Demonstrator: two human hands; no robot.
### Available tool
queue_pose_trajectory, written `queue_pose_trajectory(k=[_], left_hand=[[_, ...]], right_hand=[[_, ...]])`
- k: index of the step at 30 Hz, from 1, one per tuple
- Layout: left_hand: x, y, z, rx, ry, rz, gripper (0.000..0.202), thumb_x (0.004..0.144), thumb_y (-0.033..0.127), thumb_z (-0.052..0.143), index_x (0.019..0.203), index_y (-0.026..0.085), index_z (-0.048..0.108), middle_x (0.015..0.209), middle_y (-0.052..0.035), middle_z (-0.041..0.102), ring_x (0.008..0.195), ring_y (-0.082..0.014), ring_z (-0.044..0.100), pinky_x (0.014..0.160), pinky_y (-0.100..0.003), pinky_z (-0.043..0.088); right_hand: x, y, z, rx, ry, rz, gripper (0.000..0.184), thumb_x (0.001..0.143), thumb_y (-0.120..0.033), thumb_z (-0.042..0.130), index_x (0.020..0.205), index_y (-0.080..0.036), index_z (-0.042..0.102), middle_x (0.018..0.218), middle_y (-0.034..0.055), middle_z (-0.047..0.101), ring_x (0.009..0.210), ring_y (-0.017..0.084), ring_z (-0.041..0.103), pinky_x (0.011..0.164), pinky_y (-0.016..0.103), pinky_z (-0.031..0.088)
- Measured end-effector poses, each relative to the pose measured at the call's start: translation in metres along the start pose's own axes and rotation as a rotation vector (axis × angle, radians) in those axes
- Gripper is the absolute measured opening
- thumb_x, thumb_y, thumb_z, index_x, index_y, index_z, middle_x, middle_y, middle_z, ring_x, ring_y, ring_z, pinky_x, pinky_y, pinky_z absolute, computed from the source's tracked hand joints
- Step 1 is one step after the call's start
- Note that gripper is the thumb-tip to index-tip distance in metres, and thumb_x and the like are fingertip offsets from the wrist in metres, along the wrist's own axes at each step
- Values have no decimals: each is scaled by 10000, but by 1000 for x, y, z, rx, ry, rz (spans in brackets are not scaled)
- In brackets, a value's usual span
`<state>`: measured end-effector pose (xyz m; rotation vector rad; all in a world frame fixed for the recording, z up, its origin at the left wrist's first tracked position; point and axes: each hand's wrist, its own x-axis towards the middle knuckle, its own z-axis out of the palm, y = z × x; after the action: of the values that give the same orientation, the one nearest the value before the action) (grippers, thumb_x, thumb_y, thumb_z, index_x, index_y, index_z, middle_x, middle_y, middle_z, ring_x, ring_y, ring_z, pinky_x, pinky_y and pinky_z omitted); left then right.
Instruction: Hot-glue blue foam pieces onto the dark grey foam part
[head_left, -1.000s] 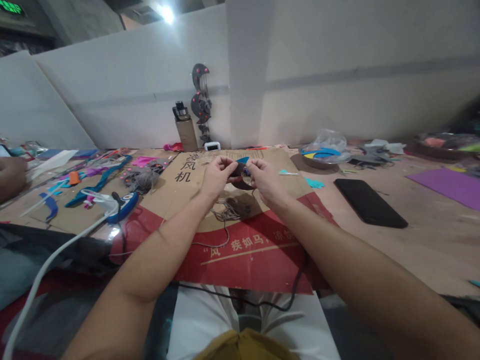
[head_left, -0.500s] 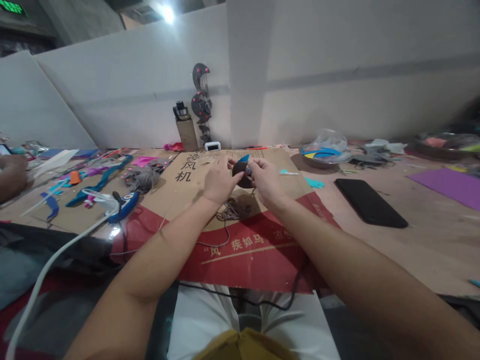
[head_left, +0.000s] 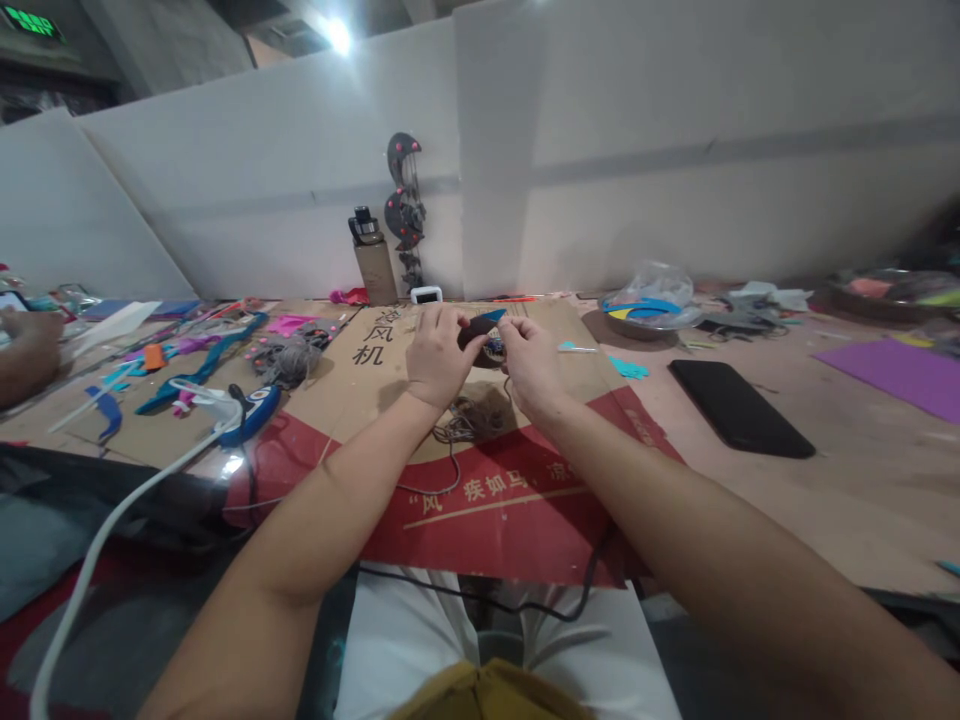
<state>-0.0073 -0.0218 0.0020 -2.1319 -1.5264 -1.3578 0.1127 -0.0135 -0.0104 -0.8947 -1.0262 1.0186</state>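
My left hand (head_left: pixel 441 357) and my right hand (head_left: pixel 529 362) meet over a flattened cardboard box (head_left: pixel 390 400), both pinching a small dark craft piece with a blue tip (head_left: pixel 481 328). The fingers of each hand are curled round its edges. Below the hands a tangle of grey string (head_left: pixel 469 418) lies on the cardboard, with one strand trailing towards me.
A black phone (head_left: pixel 739 407) lies to the right, with a purple sheet (head_left: pixel 904 372) beyond it. A bowl with plastic wrap (head_left: pixel 651 303) sits behind. A bottle (head_left: pixel 373 258) and a dark hanging ornament (head_left: pixel 405 210) stand at the white wall. Blue craft parts (head_left: pixel 199 362) and another person's hand (head_left: pixel 26 345) are at left.
Both hands have turned the dark piece and shifted slightly towards the wall. The view has tipped down a little.
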Motion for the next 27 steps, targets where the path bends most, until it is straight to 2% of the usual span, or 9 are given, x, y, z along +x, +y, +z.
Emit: queue_pose_trajectory(k=[5, 9, 13, 15, 17, 20, 22, 24, 27], left_hand=[[0, 1, 3, -19, -95, 11, 208, 800, 308, 693, 950, 212, 585, 1051, -107, 610, 1049, -275, 539, 915, -382, 419], [2, -1, 4, -96, -102, -29, 92, 841, 233, 610, 931, 213, 618, 989, -85, 652, 989, -241, 581, 915, -364, 427], [5, -2, 5, -241, -99, -96, 56, 826, 210, 614, 876, 204, 636, 921, -66, 687, 915, -209, 618, 905, -356, 452], [5, -1, 6, -381, -74, -170, 41, 799, 184, 633, 836, 197, 643, 865, -51, 690, 854, -186, 634, 866, -336, 479], [6, 2, 6, -513, -67, -292, 36, 780, 178, 648, 815, 186, 647, 782, -32, 674, 734, -162, 632, 759, -311, 511], [5, 5, 5, -632, -134, -493, 50, 789, 216, 650, 808, 173, 632, 673, -4, 625, 511, -113, 556, 535, -261, 492], [5, 7, 5, -718, -181, -570, 69, 790, 222, 657, 802, 170, 614, 659, 4, 615, 462, -94, 532, 465, -233, 473], [5, 7, 5, -839, -208, -622, 77, 786, 201, 667, 798, 167, 599, 686, -1, 629, 507, -101, 572, 481, -234, 505], [6, 8, 6, -1022, -229, -705, 82, 797, 138, 644, 785, 164, 567, 719, -9, 646, 613, -124, 634, 592, -285, 575]], right_hand=[[0, 3, 1, -26, -1, 8, 227, 766, -416, 607, 780, -192, 573, 664, -35, 492, 560, 84, 405, 504, 223, 327], [0, 3, 1, -66, -40, -18, 231, 755, -408, 624, 819, -186, 619, 669, -21, 529, 582, 96, 437, 512, 227, 343], [1, 5, 2, -120, -55, -62, 229, 765, -399, 611, 846, -189, 653, 666, -13, 546, 604, 113, 467, 535, 241, 361], [2, 5, 1, -126, -71, -74, 227, 772, -387, 601, 867, -190, 665, 673, -9, 555, 617, 118, 479, 541, 242, 367], [2, 6, 1, -123, -92, -78, 230, 779, -377, 591, 885, -190, 671, 695, -6, 570, 629, 118, 486, 546, 239, 370], [1, 6, 0, -147, -103, -85, 226, 789, -374, 582, 894, -191, 665, 745, 0, 596, 640, 112, 482, 562, 241, 380], [1, 6, -2, -175, -90, -107, 205, 792, -363, 582, 884, -192, 648, 761, -1, 599, 645, 111, 480, 578, 246, 388], [0, 5, -3, -203, -79, -142, 170, 791, -341, 585, 860, -191, 625, 748, -7, 586, 653, 111, 481, 599, 251, 395], [-1, 5, -4, -230, -82, -183, 126, 786, -313, 588, 831, -196, 589, 725, -17, 555, 660, 111, 481, 618, 255, 400]])
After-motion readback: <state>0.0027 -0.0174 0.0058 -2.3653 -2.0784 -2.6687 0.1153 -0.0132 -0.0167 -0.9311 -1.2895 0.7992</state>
